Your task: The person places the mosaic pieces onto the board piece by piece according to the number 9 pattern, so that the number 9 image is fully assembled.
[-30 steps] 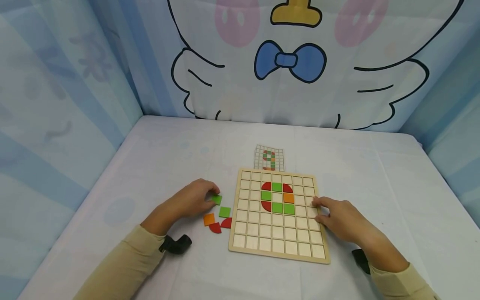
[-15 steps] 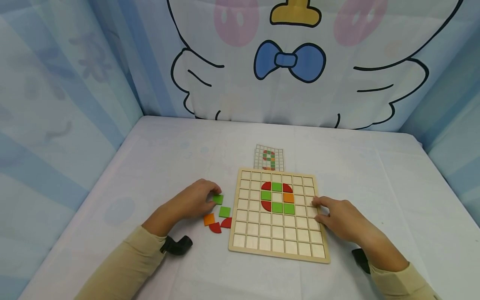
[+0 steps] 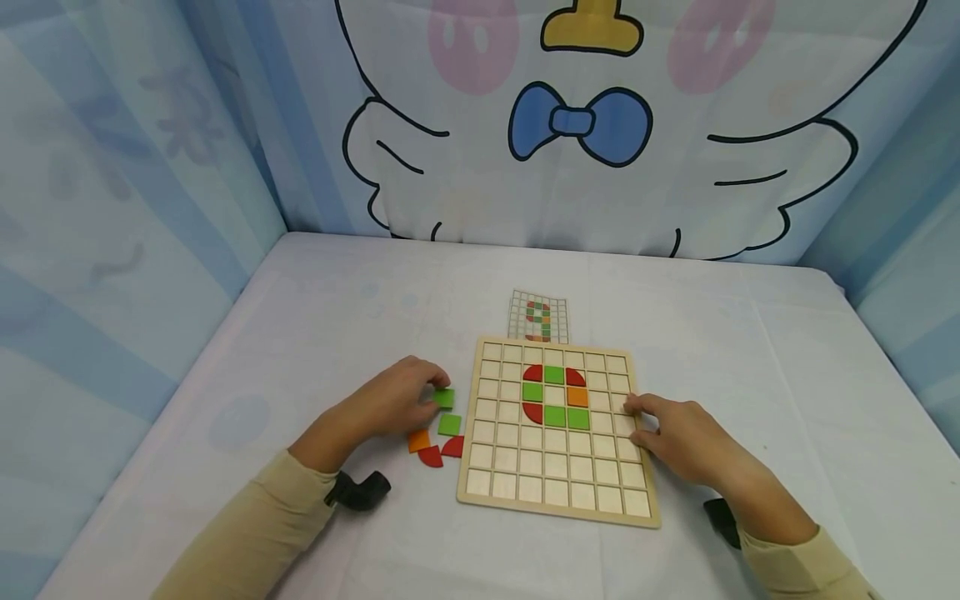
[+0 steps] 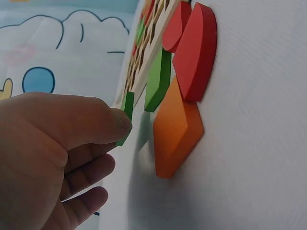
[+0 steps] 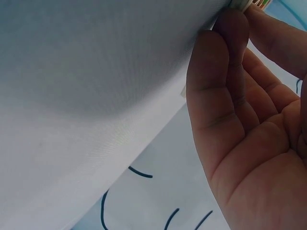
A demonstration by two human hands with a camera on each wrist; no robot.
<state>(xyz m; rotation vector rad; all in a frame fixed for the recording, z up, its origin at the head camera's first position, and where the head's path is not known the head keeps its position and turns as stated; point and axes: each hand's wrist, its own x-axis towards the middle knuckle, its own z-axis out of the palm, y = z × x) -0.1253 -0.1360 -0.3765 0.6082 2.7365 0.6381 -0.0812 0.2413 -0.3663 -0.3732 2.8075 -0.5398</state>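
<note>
My left hand (image 3: 397, 397) pinches a green square tile (image 3: 444, 398) between thumb and fingers, left of the wooden grid board (image 3: 555, 490). The left wrist view shows that green tile (image 4: 126, 115) edge-on, above the table. My right hand (image 3: 678, 435) holds the board's right edge, thumb and fingertips at the rim. Red quarter-round, green and orange tiles form a ring in the board's upper cells. Beside its left edge lie another green tile (image 3: 450, 425), an orange square tile (image 3: 418, 442) partly behind my left hand, and two red quarter-round tiles (image 3: 431, 456).
A pattern card (image 3: 538, 315) with a printed grid lies beyond the board, its near end hidden by it. The white-clothed table (image 3: 360, 283) meets a printed curtain (image 3: 465, 183) at the back. Black wrist-camera mounts (image 3: 362, 492) stick out near both wrists.
My left hand has moved slightly to the right with the green tile, closer to the board. The right hand and the board have stayed put.
</note>
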